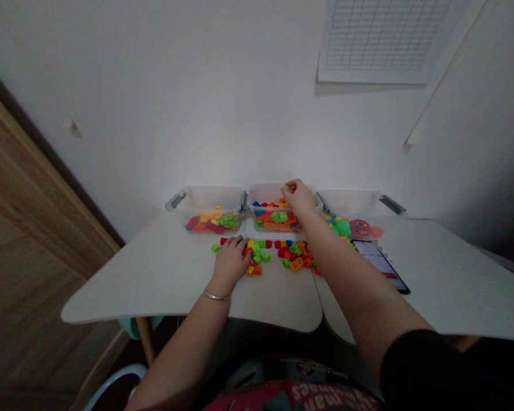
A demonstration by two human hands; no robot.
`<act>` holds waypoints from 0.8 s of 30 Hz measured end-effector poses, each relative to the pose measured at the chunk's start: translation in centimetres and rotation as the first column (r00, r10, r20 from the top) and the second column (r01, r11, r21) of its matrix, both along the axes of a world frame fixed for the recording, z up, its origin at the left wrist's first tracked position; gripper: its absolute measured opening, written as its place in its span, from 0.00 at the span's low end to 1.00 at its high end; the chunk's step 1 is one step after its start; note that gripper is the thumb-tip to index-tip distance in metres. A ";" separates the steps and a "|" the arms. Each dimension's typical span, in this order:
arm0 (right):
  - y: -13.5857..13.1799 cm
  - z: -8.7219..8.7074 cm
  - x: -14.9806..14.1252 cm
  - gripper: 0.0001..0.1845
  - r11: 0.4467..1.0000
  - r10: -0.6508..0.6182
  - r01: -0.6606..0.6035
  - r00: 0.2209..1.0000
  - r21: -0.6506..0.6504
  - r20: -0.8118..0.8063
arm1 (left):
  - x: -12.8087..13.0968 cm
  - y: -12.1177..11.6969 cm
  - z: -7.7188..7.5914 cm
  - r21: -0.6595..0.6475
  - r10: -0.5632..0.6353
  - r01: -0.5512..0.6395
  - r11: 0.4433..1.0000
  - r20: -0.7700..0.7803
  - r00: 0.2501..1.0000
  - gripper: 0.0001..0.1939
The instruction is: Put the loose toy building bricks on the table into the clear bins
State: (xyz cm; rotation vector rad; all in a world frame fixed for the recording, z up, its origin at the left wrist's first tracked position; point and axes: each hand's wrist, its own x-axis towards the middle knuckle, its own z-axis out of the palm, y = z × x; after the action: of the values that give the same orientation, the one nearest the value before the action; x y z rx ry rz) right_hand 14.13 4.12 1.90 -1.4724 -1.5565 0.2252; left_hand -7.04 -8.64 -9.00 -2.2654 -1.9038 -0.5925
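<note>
The white table (145,279) supports all loose parts. Nearest is the left hand (232,260), a bracelet (216,296) at its wrist; it rests palm down, fingers spread over the left heap of blocks (257,255). Whether it grips a piece cannot be told. The right heap of blocks (296,264) lies just beside, between the left hand and the right forearm. A phone (381,266) lies face up, right of that forearm. Farther back, three clear containers stand in a row: the left container (212,205), the middle container (263,212) and the right container (346,200), each partly filled. Above the middle one, the right hand (302,200) pinches a small green block (287,187) between closed fingertips. A gridded sheet (374,48) hangs on the wall (188,103) behind.
</note>
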 end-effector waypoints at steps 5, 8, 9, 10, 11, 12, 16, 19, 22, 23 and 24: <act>-0.6 -0.4 -0.6 0.13 0.989 0.018 0.018 0.972 -0.149 0.235 | 0.0 0.2 -0.2 0.002 -0.001 0.001 1.000 -0.012 1.000 0.22; -0.2 -0.2 -0.5 0.13 0.970 0.054 0.011 0.964 -0.242 0.259 | 0.0 0.2 -0.3 -0.002 0.001 -0.001 1.000 -0.008 1.000 0.22; 0.0 -0.2 -0.5 0.13 0.967 0.060 0.011 0.962 -0.256 0.268 | 0.0 0.2 -0.3 -0.005 0.001 -0.001 1.000 -0.003 1.000 0.22; 0.0 -0.2 -0.5 0.12 0.966 0.060 0.015 0.959 -0.260 0.277 | 0.0 0.2 -0.3 -0.008 0.000 0.000 1.000 0.000 1.000 0.22; 0.1 -0.2 -0.6 0.12 0.966 0.055 0.022 0.957 -0.258 0.286 | 0.0 0.2 -0.2 -0.011 0.000 0.000 1.000 0.002 1.000 0.23; 0.0 -0.2 -0.6 0.13 0.967 0.048 0.029 0.955 -0.252 0.294 | 0.0 0.2 -0.2 -0.015 0.002 -0.002 1.000 0.003 1.000 0.23; -0.6 -0.3 -0.7 0.13 0.973 0.025 0.048 0.950 -0.225 0.311 | 0.1 0.1 -0.1 -0.018 0.007 -0.006 1.000 0.003 1.000 0.23; -1.0 -0.3 -0.7 0.12 0.981 0.017 0.041 0.956 -0.189 0.294 | 0.1 0.0 -0.1 -0.007 0.004 -0.004 1.000 0.006 1.000 0.22; -1.2 -0.5 -0.6 0.13 0.995 0.044 -0.023 0.973 -0.096 0.228 | 0.0 0.1 -0.2 -0.005 0.000 0.000 1.000 0.008 1.000 0.22; -1.3 -0.7 -0.5 0.13 0.997 0.071 -0.064 0.977 -0.041 0.203 | 0.0 0.1 -0.2 -0.006 -0.001 0.001 1.000 0.009 1.000 0.22; -1.4 -0.9 -0.3 0.13 0.994 0.097 -0.105 0.978 0.031 0.182 | 0.0 0.1 -0.3 -0.007 -0.002 0.002 1.000 0.010 1.000 0.22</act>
State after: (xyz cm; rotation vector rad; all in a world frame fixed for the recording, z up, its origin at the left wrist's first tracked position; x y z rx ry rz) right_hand 13.81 2.67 1.03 -1.4155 -1.7739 0.1210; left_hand -7.08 -8.54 -9.26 -2.2732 -1.9119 -0.5995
